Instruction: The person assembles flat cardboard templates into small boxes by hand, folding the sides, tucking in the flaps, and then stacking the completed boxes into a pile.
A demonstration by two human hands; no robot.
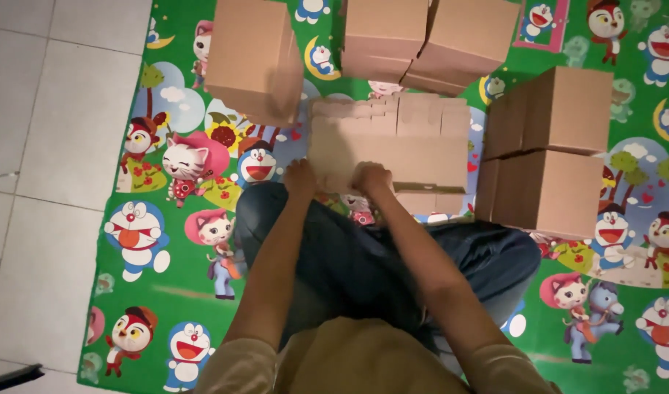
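Hands: we are seeing both clenched on the near edge of the flat cardboard sheet (393, 149), which is our landmark, lying on the mat just ahead of the knees.
Left hand (300, 177): we are watching it gripping the sheet's near-left corner, fingers curled over the edge, seemingly to keep that side from slipping.
Right hand (371, 177): we are watching it closing on the same edge just right of the left hand, so the sheet is held at two close points.
Left of the sheet: a made-up box (255, 58) is standing tilted, touching its far-left corner.
Beyond the sheet: two boxes (429, 40) are leaning together.
Right of the sheet: stacked boxes (550, 153) are sitting just beside it, within reach.
Under everything: a green cartoon mat (166, 241) is covering the tiled floor (50, 146).
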